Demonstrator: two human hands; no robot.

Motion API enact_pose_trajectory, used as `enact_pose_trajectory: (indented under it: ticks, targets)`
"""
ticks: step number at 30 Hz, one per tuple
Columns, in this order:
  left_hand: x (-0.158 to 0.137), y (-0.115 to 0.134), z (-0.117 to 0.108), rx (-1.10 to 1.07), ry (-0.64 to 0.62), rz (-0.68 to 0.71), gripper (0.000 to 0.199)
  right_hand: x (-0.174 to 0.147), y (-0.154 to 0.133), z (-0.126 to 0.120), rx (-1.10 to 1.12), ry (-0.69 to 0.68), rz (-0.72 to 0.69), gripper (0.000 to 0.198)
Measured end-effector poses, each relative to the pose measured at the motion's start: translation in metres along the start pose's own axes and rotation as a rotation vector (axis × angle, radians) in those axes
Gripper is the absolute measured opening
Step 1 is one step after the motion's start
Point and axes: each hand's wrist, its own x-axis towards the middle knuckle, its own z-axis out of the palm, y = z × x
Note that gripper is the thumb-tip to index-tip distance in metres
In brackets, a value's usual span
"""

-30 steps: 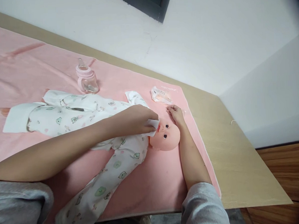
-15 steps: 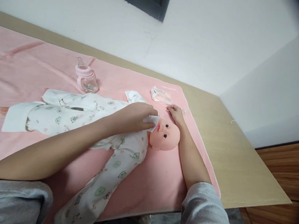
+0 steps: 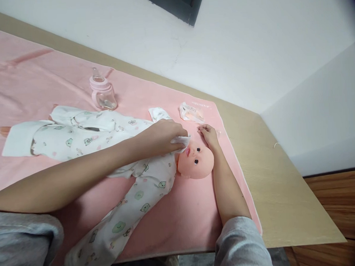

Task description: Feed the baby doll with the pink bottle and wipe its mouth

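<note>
A baby doll lies on its back, its bald head [image 3: 197, 161] toward the right and its body in a white printed sleepsuit [image 3: 142, 196]. My left hand [image 3: 166, 136] is closed on a folded white tissue [image 3: 181, 140] beside the doll's mouth and chin. Whether the tissue touches the skin, I cannot tell. Beyond the head, my right hand [image 3: 209, 134] rests on the pink blanket [image 3: 182, 220], its fingers loosely curled and slightly apart with nothing visible in them. The right forearm lies along the crown of the head.
A pink baby bottle [image 3: 103, 91] with handles stands behind the doll's legs. Near my right hand is a crumpled clear-and-white packet [image 3: 191, 112]. The blanket covers much of a wooden table [image 3: 275, 175], which meets a white wall [image 3: 235, 46] behind.
My left hand has shifted up slightly, and the tissue's lower edge has drawn up from beside the lips. My right hand and the doll stay where they were.
</note>
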Motion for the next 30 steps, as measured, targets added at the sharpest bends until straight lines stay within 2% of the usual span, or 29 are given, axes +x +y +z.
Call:
enact_pose_trajectory:
  ticks: [9,14,25,30]
  targets:
    - [-0.0009,-0.0006,0.0004,-0.022,0.054,-0.007,0.013,0.0008,0.0,0.0004,-0.022,0.008,0.005,0.011]
    - [-0.0002,-0.0011,0.0033,-0.008,0.029,-0.009,0.015,0.0002,0.0,0.0,-0.022,0.005,-0.003,0.01]
    - [-0.001,-0.0003,0.0024,-0.094,0.033,-0.029,0.028,-0.0004,-0.0005,0.0004,-0.025,0.006,-0.001,0.009]
    - [-0.0045,-0.0004,0.0003,-0.157,0.098,-0.025,0.038,-0.0008,-0.0007,0.0003,-0.011,0.004,-0.003,0.01]
